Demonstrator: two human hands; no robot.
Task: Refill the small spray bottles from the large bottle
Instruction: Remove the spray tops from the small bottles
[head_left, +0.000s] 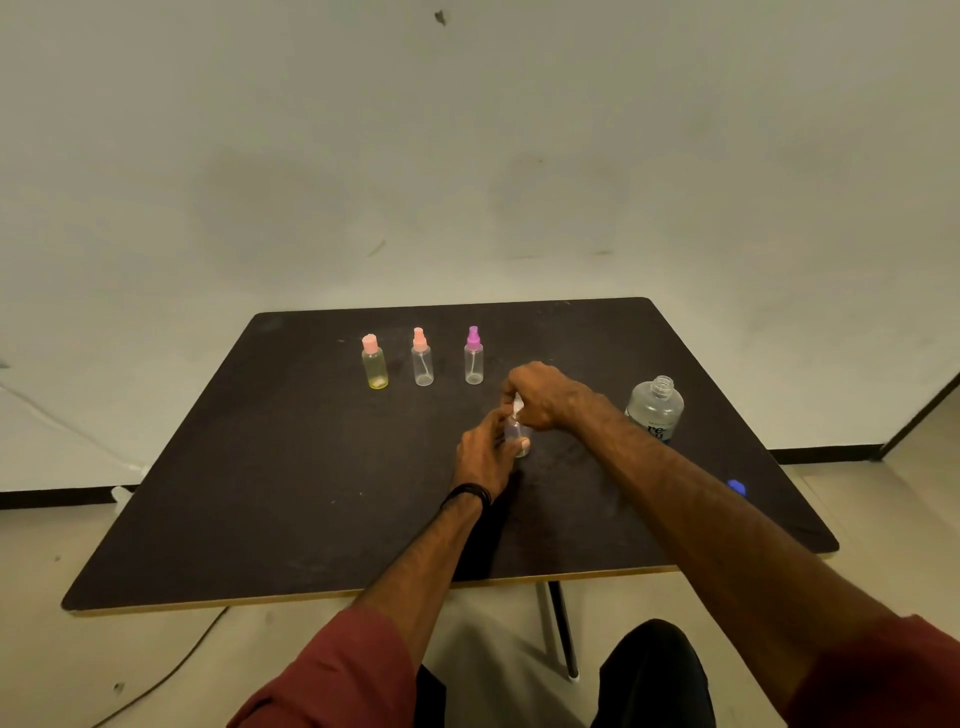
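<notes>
I had my left hand (488, 457) gripping a small clear bottle (519, 439) on the tabletop (260, 493), my right hand (540, 395) pinching its white sprayer, the large bottle (655, 410) uncapped nearby, three small bottles (423, 361) apparently still unfilled.

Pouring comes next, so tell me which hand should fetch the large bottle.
Probably the right hand. The large bottle stands uncapped beside the right forearm, while the left hand has its grip around the small clear bottle and can steady it.
</notes>
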